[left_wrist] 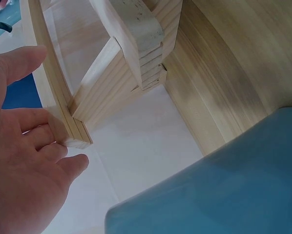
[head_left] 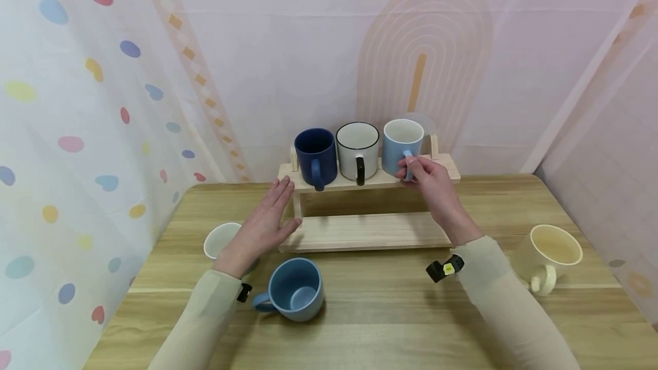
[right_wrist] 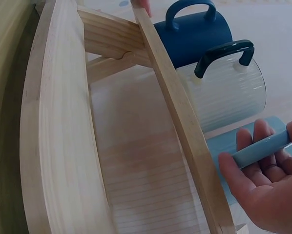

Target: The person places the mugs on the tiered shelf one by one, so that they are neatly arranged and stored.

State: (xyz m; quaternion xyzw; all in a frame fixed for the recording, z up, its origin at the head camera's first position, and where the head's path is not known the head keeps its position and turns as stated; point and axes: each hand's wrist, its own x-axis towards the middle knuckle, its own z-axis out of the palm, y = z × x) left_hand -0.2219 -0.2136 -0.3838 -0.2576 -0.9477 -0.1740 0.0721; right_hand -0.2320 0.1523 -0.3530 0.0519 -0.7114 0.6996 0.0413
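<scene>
A light blue mug (head_left: 393, 150) stands at the right end of the upper tier of a two-tier wooden rack (head_left: 367, 232). My right hand (head_left: 433, 187) holds its handle (right_wrist: 263, 148), with fingers curled round it. At the rack's upper left end, my left hand (head_left: 259, 230) rests against the board with its fingers nearly straight, as the left wrist view also shows. A dark blue mug (head_left: 305, 161) and a white mug (head_left: 350, 160) with a black rim and handle stand beside the light blue one, their handles facing forward.
A medium blue mug (head_left: 297, 301) stands on the wooden table (head_left: 380, 324) near my left forearm. Partly hidden behind that forearm is a white-lined mug (head_left: 218, 238). A cream mug (head_left: 540, 258) stands at the right. Patterned curtains hang behind and at both sides.
</scene>
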